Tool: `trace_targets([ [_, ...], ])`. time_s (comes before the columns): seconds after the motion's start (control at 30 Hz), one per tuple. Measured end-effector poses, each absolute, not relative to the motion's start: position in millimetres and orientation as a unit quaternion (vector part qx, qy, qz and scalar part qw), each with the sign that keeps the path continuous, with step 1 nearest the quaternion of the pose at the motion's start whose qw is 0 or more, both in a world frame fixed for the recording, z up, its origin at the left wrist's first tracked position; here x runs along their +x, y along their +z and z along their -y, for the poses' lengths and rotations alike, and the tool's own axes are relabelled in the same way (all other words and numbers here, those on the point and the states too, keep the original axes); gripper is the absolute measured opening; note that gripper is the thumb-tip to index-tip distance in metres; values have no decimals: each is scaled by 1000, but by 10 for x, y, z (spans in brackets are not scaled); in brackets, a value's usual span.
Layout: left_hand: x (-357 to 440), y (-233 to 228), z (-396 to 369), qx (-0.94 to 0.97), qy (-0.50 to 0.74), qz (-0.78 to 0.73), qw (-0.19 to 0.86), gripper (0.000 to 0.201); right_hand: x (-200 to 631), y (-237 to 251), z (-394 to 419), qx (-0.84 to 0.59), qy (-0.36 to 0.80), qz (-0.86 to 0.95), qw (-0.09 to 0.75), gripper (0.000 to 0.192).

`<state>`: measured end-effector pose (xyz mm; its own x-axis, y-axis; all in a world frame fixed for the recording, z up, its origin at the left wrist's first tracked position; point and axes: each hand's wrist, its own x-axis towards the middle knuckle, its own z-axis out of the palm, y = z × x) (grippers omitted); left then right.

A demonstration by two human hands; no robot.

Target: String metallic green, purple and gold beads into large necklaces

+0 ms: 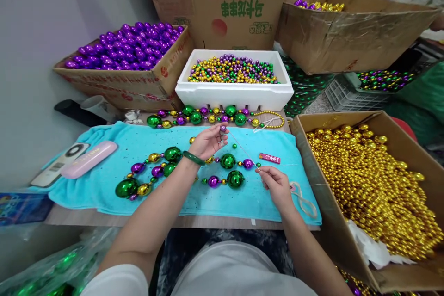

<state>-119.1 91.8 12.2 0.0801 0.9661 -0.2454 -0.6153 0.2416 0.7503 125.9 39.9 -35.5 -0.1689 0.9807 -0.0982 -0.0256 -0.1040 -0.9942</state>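
Your white shirt (239,268) at bottom edge. Turquoise towel (215,203) beyond. Bead strand (169,169) on towel, bent double, partly behind your left arm (156,208). Your right hand (275,182) pinches thin thread (243,149), running straight to your left hand (208,142), fingertips closed on small purple bead (223,128).

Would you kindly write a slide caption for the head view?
Over a blue towel, the left hand holds a purple bead; a thin string reaches the right hand.
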Motion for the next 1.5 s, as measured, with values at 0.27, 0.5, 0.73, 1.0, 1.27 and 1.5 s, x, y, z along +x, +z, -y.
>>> trace_targets([
  [0.27, -1215, 95, -881, 242, 561, -364, 702, 21, 1261, -313, -387, -475, 569, 522, 422, 24],
  [0.5, -1273, 89, -869, 252, 557, -348, 710, 21, 1271, -317, -395, -478, 574, 520, 415, 26],
  [0.73, -1286, 60, -880, 240, 563, -344, 712, 21, 1268, -343, -399, -482, 582, 512, 408, 25],
  [1.0, -1245, 119, -850, 383, 491, -392, 677, 39, 1252, -374, -418, -474, 601, 504, 400, 25],
  [1.27, -1763, 108, -1074, 526, 340, -720, 297, 52, 1265, -438, -423, -457, 640, 449, 425, 25],
  [1.5, -2025, -271, -1087, 513, 127, -826, 196, 21, 1262, -440, -422, -458, 630, 459, 427, 25],
])
